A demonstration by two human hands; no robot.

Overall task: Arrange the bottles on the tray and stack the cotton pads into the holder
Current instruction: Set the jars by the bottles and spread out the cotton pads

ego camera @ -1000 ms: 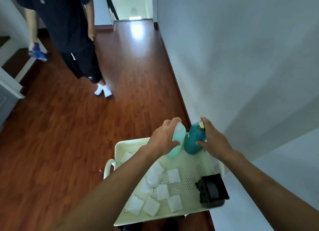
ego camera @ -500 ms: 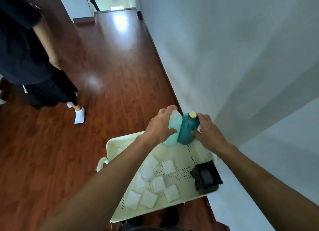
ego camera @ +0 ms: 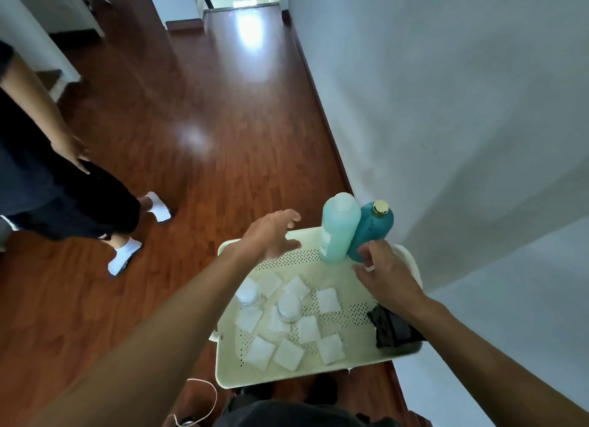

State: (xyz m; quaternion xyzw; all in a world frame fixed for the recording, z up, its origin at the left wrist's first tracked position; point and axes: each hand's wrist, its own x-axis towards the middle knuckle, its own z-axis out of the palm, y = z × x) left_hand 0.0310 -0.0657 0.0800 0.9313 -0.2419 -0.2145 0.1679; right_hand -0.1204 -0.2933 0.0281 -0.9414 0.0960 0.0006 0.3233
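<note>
Head view: the pale green bottle (ego camera: 338,227) and the teal bottle (ego camera: 369,230) stand touching each other at the far right corner of the tray (ego camera: 229,371). Half a second ago each hand gripped one; now both have let go. The left hand (ego camera: 271,235) hovers open, fingers spread, left of the bottles. The right hand (ego camera: 387,275) is loosely open and empty, fingertips just beside the teal bottle's base. The bottles look placed, so the cotton pads (ego camera: 328,300) come next: they lie scattered flat across the tray, with the black holder (ego camera: 395,329) at its near right, partly behind the right wrist.
</note>
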